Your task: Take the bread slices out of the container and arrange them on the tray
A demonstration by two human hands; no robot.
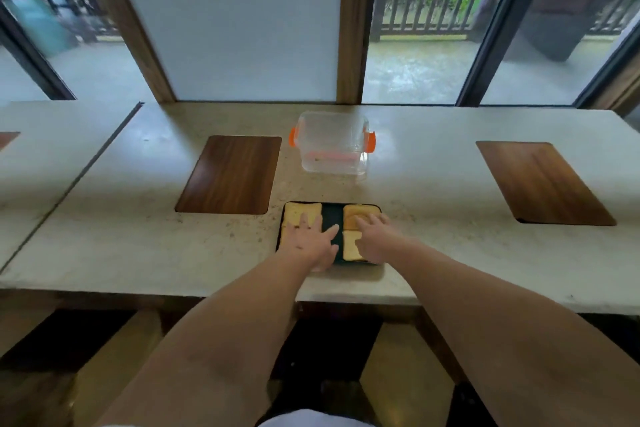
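A dark tray (332, 215) lies on the counter near its front edge. Bread slices lie on it: one at the far left (302, 210), a browner one at the far right (356, 213), one at the near right (350, 246), and one at the near left mostly hidden under my left hand (311, 241). My left hand lies flat with fingers spread over the left slices. My right hand (375, 236) rests with fingers apart on the right slices. The clear container (332, 144) with orange clips stands behind the tray, and no bread shows in it.
Two wooden inlays are set into the stone counter, one at the left (230, 175) and one at the right (543, 182). Windows and wooden posts rise just behind the counter. A seam (90, 163) splits the counter at the left.
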